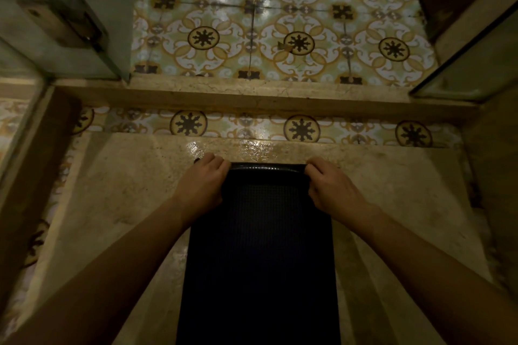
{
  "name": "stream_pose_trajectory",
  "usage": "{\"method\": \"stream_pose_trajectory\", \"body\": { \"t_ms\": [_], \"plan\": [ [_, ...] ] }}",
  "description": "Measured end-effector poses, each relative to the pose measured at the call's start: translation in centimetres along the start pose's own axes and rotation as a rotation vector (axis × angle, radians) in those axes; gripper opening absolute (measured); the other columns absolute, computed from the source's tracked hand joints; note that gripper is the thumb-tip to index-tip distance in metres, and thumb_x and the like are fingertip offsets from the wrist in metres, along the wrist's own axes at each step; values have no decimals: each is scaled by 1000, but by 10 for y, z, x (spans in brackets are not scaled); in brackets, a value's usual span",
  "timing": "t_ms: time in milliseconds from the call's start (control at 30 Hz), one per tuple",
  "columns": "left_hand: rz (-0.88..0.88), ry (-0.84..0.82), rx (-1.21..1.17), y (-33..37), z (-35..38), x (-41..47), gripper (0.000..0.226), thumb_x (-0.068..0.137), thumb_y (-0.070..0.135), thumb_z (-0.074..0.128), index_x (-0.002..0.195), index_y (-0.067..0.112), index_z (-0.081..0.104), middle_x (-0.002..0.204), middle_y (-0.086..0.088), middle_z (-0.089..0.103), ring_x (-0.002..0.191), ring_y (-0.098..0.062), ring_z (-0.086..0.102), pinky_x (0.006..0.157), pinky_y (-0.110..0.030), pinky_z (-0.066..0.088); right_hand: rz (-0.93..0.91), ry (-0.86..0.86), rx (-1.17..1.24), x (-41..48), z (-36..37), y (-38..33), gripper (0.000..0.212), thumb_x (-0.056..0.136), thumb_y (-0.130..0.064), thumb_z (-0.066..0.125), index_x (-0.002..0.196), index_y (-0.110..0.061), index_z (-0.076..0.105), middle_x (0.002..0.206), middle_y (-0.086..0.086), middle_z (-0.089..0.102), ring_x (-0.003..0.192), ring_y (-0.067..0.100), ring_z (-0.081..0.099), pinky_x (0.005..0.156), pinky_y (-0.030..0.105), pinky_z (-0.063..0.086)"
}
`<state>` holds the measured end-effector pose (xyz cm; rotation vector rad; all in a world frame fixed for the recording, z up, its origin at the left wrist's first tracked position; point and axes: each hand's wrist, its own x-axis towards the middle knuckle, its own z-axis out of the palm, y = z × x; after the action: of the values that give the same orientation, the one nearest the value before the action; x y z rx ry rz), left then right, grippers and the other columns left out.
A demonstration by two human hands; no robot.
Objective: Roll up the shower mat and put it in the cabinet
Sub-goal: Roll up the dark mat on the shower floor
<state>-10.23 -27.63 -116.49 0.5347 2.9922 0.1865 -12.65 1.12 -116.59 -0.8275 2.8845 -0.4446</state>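
Note:
A dark, textured shower mat [260, 260] lies flat on the beige stone shower floor, running from the bottom edge of the view up to the middle. Its far end is curled over into a thin roll [267, 166]. My left hand [203, 183] grips the left end of that roll, and my right hand [330, 186] grips the right end. Both hands have their fingers closed over the curled edge. No cabinet is in view.
A raised stone threshold [252, 98] crosses the view beyond the mat. Patterned floor tiles [280, 22] lie past it. A glass door with a metal hinge [61, 22] stands at the left, and a glass panel [471, 64] at the right. The stone floor [117, 204] looks wet.

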Motion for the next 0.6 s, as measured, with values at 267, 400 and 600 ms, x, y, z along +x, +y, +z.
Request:
{"method": "stream_pose_trajectory", "body": {
  "t_ms": [267,400,600],
  "plan": [
    [-87,63,-34,6,5,-2,44,55,-6,78,94,6,59,82,-12,59,74,-29,53,56,-33,38,21,-15,-65,4,5,-9,40,65,4,76,98,-9,56,82,7,56,64,17,47,57,27,35],
    [-48,42,-54,3,10,-6,37,62,-2,77,96,5,66,85,-12,62,77,-31,55,61,-38,46,-14,-40,-27,-4,4,-3,35,69,5,71,101,-4,59,86,11,58,65,25,54,53,28,36],
    [-21,-93,33,3,5,-9,40,69,7,70,108,3,65,113,-15,66,96,-34,55,91,-45,49,-19,-132,-79,-6,-1,-3,48,74,1,68,121,-2,58,99,13,59,77,29,58,60,34,46]
  ]
}}
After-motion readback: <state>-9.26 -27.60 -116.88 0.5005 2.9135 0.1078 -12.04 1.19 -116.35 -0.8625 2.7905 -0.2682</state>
